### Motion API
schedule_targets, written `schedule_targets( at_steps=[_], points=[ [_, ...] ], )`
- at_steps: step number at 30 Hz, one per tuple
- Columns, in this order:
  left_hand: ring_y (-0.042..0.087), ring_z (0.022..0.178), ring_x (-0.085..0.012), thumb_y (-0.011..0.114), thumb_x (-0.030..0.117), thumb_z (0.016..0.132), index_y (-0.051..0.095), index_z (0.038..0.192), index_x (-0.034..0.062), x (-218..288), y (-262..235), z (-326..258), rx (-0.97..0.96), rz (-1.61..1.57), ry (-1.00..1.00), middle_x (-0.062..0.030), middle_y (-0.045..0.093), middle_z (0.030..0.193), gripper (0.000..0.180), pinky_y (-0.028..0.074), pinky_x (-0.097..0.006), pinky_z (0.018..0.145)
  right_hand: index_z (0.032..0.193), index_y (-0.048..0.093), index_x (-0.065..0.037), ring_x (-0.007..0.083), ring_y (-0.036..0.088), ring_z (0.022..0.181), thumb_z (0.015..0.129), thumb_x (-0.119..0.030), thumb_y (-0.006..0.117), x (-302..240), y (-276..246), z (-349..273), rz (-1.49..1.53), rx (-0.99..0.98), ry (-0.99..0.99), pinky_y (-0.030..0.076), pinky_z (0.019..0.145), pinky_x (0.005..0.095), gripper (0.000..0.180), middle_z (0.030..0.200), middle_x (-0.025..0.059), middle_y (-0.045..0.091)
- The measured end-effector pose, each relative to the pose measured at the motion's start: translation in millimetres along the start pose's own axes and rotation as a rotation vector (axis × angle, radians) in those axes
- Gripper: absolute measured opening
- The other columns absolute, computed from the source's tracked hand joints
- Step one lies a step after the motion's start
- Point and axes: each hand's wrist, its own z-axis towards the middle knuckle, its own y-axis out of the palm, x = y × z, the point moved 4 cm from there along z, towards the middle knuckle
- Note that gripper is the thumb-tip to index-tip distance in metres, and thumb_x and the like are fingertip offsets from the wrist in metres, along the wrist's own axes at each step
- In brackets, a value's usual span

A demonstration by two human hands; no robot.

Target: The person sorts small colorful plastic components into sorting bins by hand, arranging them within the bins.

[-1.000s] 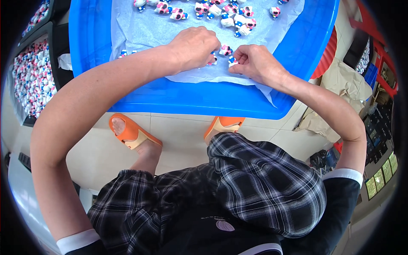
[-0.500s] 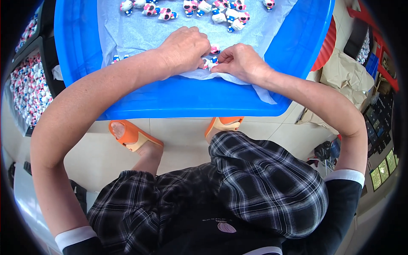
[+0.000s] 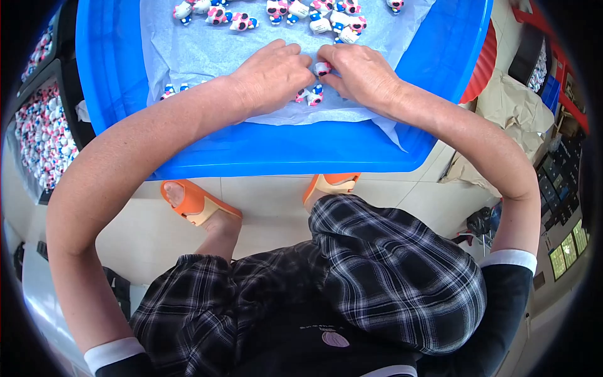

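Observation:
A shallow blue tray lined with thin white paper lies in front of me. My right hand has its thumb and forefinger closed round a small pink, white and black figurine. Close beside it, my left hand is curled with its fingertips toward that figurine; whatever is in them is hidden. Just below the hands, a blue and white figurine rests on the paper, with another one partly covered next to it. More figurines peek out beyond my left forearm.
Several similar figurines lie scattered along the far part of the paper. Black bins full of them stand at the left. Crumpled brown paper and a red ribbed object are at the right. My feet in orange sandals are below the tray.
Both hands have shifted slightly away from the near tray edge. The blue and white figurine between them now lies uncovered on the paper, and my right fingers hold the pink one.

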Motion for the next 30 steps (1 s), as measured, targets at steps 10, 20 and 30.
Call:
schedule_targets(
  at_steps=[10, 20, 30],
  points=[
    [0.051, 0.092, -0.0185, 0.067, 0.018, 0.074, 0.066, 0.092, 0.0113, 9.4, 1.0, 2.8, -0.062, 0.059, -0.033, -0.0048, 0.056, 0.092, 0.019, 0.039, -0.034, 0.081, 0.093, 0.06, -0.001, 0.0308, 0.063, 0.083, 0.077, -0.01, 0.062, 6.3, -12.8, -2.1, 0.026, -0.047, 0.011, 0.051, 0.072, 0.0406, 0.019, 0.084, 0.018, 0.064],
    [0.051, 0.094, -0.0201, 0.066, 0.013, 0.073, 0.069, 0.092, 0.0138, 5.0, -0.7, -2.7, -0.074, -0.18, -0.005, -0.0047, 0.056, 0.091, 0.02, 0.04, -0.034, 0.08, 0.095, 0.055, -0.004, 0.0259, 0.06, 0.088, 0.076, -0.007, 0.056, -14.6, -0.1, -20.0, -0.235, 0.05, -0.363, 0.051, 0.073, 0.0362, 0.018, 0.087, 0.0112, 0.059],
    [0.054, 0.087, -0.0222, 0.071, 0.025, 0.072, 0.065, 0.091, 0.0066, 10.2, -6.3, 4.8, 0.014, -0.257, -0.245, -0.0073, 0.06, 0.083, 0.027, 0.04, -0.036, 0.079, 0.089, 0.061, -0.002, 0.0231, 0.059, 0.092, 0.075, -0.006, 0.06, -6.1, -2.7, -21.4, -0.217, -0.025, -0.158, 0.052, 0.073, 0.0351, 0.015, 0.088, 0.0107, 0.06]
  ],
)
